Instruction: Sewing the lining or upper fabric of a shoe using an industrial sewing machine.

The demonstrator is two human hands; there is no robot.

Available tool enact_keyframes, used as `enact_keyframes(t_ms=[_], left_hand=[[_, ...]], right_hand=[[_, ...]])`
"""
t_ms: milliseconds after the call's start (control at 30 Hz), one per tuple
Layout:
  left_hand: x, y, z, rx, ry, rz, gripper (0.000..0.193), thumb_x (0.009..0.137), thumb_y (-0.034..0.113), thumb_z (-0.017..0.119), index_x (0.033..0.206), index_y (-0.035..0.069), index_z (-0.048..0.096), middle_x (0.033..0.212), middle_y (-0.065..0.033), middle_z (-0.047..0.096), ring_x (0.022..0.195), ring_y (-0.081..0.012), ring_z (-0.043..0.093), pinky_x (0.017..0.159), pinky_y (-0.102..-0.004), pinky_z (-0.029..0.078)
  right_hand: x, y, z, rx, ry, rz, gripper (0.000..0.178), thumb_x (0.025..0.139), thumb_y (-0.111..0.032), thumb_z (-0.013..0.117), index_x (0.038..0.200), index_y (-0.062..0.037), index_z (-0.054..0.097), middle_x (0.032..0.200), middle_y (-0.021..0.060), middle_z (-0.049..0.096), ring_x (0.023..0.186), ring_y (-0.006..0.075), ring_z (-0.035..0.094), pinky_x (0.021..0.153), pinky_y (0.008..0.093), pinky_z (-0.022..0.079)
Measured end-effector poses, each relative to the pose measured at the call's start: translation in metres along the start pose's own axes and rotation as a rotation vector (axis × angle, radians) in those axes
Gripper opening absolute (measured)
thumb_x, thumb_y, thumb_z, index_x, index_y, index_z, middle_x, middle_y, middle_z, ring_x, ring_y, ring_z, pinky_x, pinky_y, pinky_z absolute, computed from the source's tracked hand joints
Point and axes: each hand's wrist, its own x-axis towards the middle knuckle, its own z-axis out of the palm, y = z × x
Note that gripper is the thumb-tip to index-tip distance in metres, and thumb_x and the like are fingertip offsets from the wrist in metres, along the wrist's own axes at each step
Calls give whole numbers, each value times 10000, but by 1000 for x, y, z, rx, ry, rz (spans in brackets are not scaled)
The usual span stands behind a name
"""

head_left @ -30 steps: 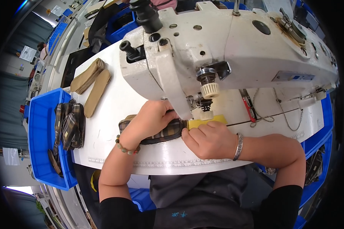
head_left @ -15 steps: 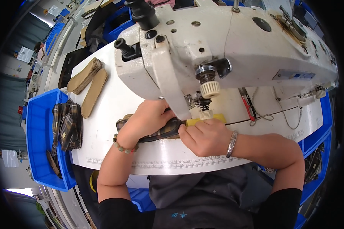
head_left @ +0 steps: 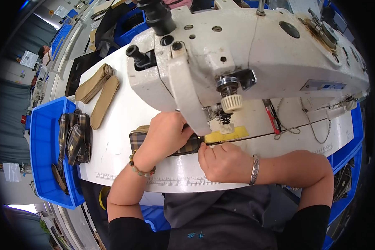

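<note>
A plaid slipper (head_left: pixel 188 146) with a dark edge lies on the white table under the head of a sewing machine (head_left: pixel 154 85). My left hand (head_left: pixel 166 135) is closed over the slipper's middle from above; its fingertips are partly hidden by the machine's white lever. At the slipper's right end, my right hand (head_left: pixel 224 161) is closed with its fingers curled in, thumb and forefinger pinching the edge. The needle area is hidden behind the lever and my left hand.
Left on the table (head_left: pixel 123 158) lie a stack of tan insoles (head_left: pixel 93 85) and a single insole (head_left: pixel 105 103). A blue bin (head_left: pixel 43 146) holds several plaid slippers (head_left: pixel 75 139). Red-handled snips (head_left: pixel 273 121) and a yellow guide piece (head_left: pixel 233 134) lie right of the needle area.
My right hand has moved down, slightly away from the machine, and my left hand has shifted a little right. More of the slipper's right end and the yellow piece now shows.
</note>
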Motion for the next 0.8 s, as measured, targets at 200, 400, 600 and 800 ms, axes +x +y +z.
enact_keyframes(t_ms=[200, 400, 600, 800], left_hand=[[1, -2, 3, 16, -4, -43, 105, 741, 77, 792, 834, 79, 744, 787, -78, 708, 675, -243, 668, 616, -329, 518], [1, 3, 3, 3, 35, -26, 111, 733, 92, 802, 829, 90, 747, 772, -71, 707, 667, -247, 672, 606, -331, 519], [1, 11, -1, 58, 39, -58, 124, 732, 116, 803, 821, 68, 732, 750, -85, 704, 643, -255, 673, 600, -337, 526], [0, 3, 3, 60, 29, -61, 194, 747, 155, 803, 856, 31, 702, 671, -112, 659, 600, -293, 648, 567, -363, 502]], right_hand=[[0, -1, 0, -8, -6, 11, 239, 716, -114, 637, 857, 70, 695, 618, 35, 565, 510, 117, 521, 462, 256, 375], [-3, -1, 2, 11, 9, 27, 242, 708, -118, 644, 866, 57, 700, 615, 25, 552, 502, 111, 502, 459, 254, 353], [-2, -1, -1, 36, -14, 43, 243, 712, -113, 649, 876, 59, 702, 603, 15, 548, 488, 103, 502, 443, 258, 350], [0, -2, -8, 62, -95, 46, 278, 731, -83, 649, 943, 87, 709, 566, 2, 536, 451, 106, 503, 421, 265, 364]])
